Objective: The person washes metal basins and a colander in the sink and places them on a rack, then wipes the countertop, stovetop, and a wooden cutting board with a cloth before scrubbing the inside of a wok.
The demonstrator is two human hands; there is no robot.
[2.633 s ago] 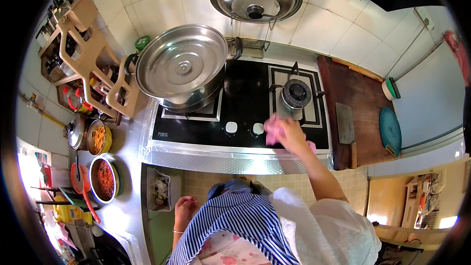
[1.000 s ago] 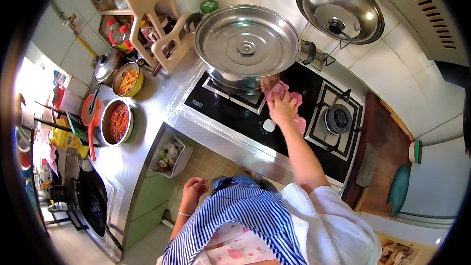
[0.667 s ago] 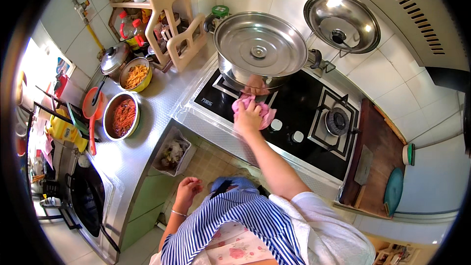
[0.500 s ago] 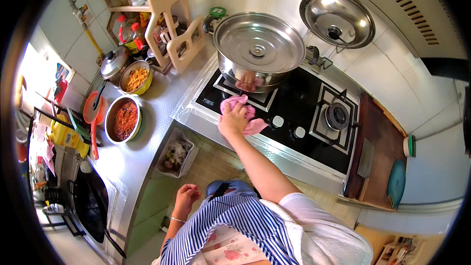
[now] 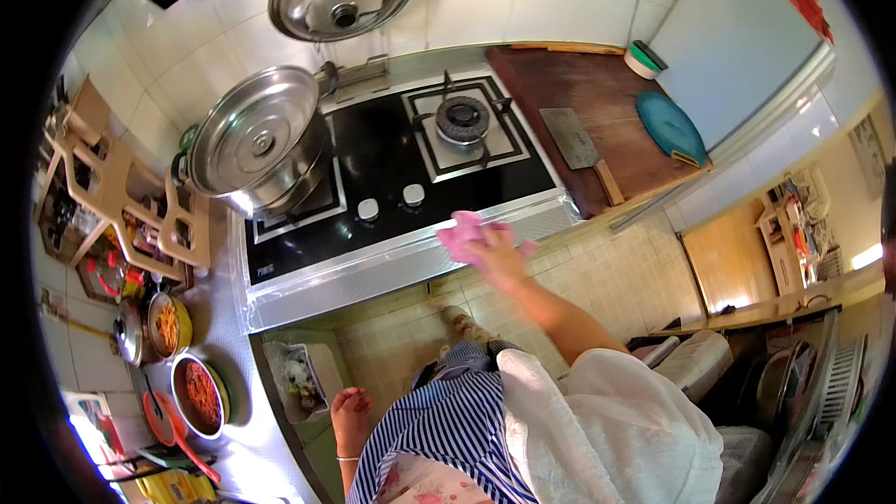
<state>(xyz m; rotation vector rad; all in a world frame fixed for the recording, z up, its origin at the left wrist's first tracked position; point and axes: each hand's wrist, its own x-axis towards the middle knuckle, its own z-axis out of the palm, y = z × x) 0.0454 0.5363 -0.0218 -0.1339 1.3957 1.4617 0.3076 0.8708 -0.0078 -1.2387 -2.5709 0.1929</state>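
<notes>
The right hand (image 5: pixel 499 257), fingers pressed flat on the pink cloth (image 5: pixel 464 235), lay mid-frame on the stove's front edge (image 5: pixel 392 266), the left hand (image 5: pixel 350 411) hanging far below, fingers loosely curled.

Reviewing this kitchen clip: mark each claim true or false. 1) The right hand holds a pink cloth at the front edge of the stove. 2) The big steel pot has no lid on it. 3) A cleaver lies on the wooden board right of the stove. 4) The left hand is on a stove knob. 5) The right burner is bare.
1) True: the right hand presses a pink cloth on the front edge of the stove.
2) False: a steel lid covers the big steel pot.
3) True: the cleaver lies on the wooden board.
4) False: the left hand hangs low by the striped apron, away from the knobs.
5) True: nothing stands on the right burner.
</notes>
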